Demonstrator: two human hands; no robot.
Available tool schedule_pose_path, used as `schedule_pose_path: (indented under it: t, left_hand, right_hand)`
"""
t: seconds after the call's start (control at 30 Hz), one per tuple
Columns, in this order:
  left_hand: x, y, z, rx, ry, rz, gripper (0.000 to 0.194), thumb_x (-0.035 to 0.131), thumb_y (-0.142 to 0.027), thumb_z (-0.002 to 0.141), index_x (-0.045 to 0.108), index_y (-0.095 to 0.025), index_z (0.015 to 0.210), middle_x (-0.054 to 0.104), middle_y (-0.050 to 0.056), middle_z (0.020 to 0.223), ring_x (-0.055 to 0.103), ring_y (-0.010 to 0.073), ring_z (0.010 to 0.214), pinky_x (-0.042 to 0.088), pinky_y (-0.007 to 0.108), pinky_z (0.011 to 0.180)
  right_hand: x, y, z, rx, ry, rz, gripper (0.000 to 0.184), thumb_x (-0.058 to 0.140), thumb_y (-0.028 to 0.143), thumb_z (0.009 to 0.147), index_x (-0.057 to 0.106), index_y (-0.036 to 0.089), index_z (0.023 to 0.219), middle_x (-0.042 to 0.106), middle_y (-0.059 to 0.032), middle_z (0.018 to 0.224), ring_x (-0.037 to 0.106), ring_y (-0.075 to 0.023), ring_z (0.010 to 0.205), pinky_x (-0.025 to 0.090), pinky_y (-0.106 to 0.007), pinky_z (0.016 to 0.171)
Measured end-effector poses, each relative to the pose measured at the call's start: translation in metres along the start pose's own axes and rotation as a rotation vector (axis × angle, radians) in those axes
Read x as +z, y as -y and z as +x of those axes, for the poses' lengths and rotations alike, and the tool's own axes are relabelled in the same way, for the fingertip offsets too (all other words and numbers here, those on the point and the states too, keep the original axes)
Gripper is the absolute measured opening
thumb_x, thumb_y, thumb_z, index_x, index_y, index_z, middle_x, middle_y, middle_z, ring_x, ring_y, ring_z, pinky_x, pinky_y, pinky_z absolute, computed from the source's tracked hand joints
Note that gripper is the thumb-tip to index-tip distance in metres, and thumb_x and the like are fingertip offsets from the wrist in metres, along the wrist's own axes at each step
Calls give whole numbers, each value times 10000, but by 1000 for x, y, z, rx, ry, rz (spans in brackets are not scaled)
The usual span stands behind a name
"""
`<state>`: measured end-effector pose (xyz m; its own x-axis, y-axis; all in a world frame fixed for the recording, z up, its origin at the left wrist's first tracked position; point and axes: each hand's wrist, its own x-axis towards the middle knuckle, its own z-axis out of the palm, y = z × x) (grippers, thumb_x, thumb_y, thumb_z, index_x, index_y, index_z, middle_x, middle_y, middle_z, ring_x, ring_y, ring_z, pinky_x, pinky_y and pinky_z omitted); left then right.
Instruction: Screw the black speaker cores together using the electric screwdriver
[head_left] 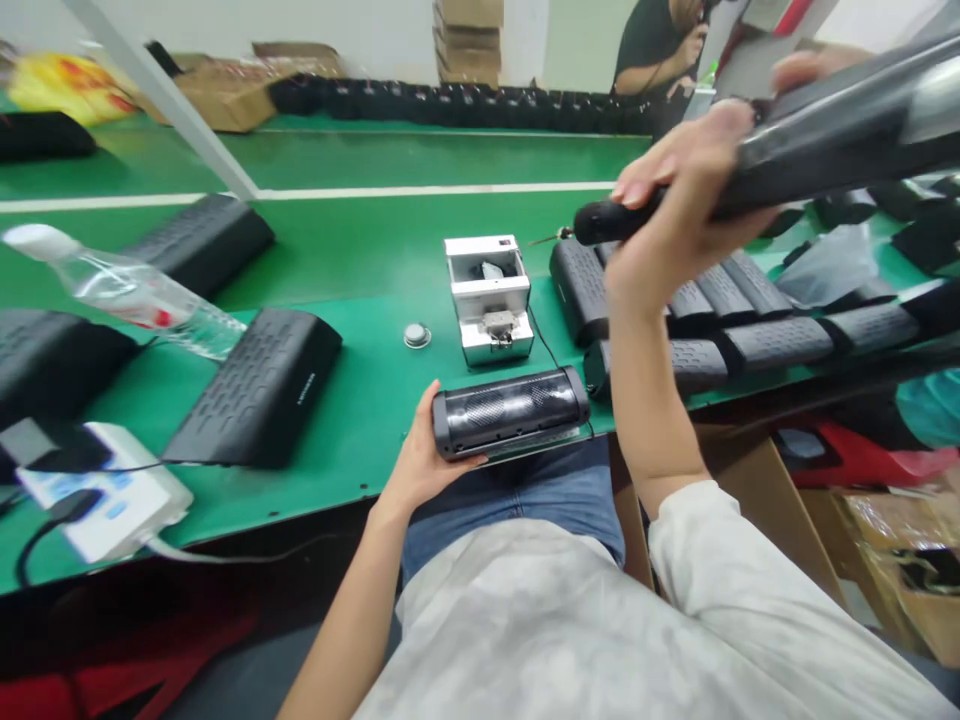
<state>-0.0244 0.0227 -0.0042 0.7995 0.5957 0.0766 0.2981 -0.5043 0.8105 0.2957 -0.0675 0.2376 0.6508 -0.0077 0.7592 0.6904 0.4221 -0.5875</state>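
The left hand (424, 450) is grasping a black cylindrical speaker (510, 412) just in front of the white screw feeder (489, 300). The right hand (675, 200) is clenching a black electric screwdriver (825, 135) above the speaker row (772, 342) beside the feeder, its forearm pointing upward.

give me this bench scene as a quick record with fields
left hand: holds a black cylindrical speaker at the bench edge
right hand: raised, gripping an electric screwdriver, bit pointing left
surface: green workbench
beside the speaker: white screw feeder, round metal disc
right side: row of black speaker bodies
left side: plastic water bottle on its side, white power strip
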Motion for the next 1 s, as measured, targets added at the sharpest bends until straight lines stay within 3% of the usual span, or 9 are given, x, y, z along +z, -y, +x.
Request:
schedule_pose_path:
  t: [0.13,0.3,0.43,0.53,0.7,0.77,0.83,0.9,1.0]
  left_hand:
    - [-2,-4,-3,30,-4,-3,1401,1063,-489,805,197,-304,1890,563,215,1788,644,458,1632,543,632,1360]
    - [-3,-7,-1,95,14,-14,1378,1083,-460,802,234,-301,1877,614,200,1708,657,455,1608,557,608,1356]
    - [-4,-7,1,116,29,-18,1412,1093,-423,795,198,-307,1881,612,196,1693,650,454,1604,560,613,1350]
    - [-4,-9,0,130,29,-12,1395,1079,-412,828,172,-333,1885,596,191,1703,650,447,1602,562,620,1344]
    - [-2,-9,-1,152,15,-12,1417,1087,-394,824,156,-358,1892,603,183,1694,671,448,1573,583,623,1322]
    - [-2,-8,-1,157,6,-19,1425,1095,-392,812,169,-357,1894,612,182,1686,677,450,1566,590,618,1314]
    - [-1,-7,0,162,2,-23,1422,1097,-400,809,179,-351,1895,614,185,1685,677,454,1566,589,619,1313]
    - [-1,-7,0,161,5,-23,1417,1095,-418,810,183,-344,1893,619,191,1679,679,459,1560,591,624,1303]
    - [-1,-6,1,147,12,-17,1419,1091,-433,809,179,-333,1892,626,200,1669,682,463,1553,595,629,1288]
  right_hand:
    - [46,-44,-3,-88,-107,121,757,626,1072,960,615,350,1185,522,65,737,466,-156,512,482,-374,544]
    - [37,-28,-10,-167,-122,161,505,759,729,1065,570,361,1354,441,76,711,400,-184,495,371,-370,511]
    - [35,-20,-22,-152,124,128,553,726,828,1062,554,356,1293,491,78,741,341,-138,443,308,-357,443]
    - [45,-29,-39,-74,294,166,652,782,907,1026,535,346,1247,513,123,705,385,-127,436,391,-324,444]
    - [58,-37,-51,-28,336,197,642,806,884,1020,553,326,1210,535,151,705,465,-112,432,401,-296,404]
    - [62,-36,-50,12,346,154,525,837,731,1082,530,327,1215,527,169,712,455,-96,441,413,-281,419]
    - [64,-34,-48,109,334,70,390,868,396,1134,493,328,1220,511,200,709,415,-80,444,405,-259,429]
    - [64,-29,-44,221,334,-10,450,811,63,1110,462,328,1212,479,228,692,380,-75,444,396,-241,425]
    - [55,-16,-37,256,384,-48,506,710,-83,1091,450,340,1190,420,234,658,409,-76,448,446,-222,443]
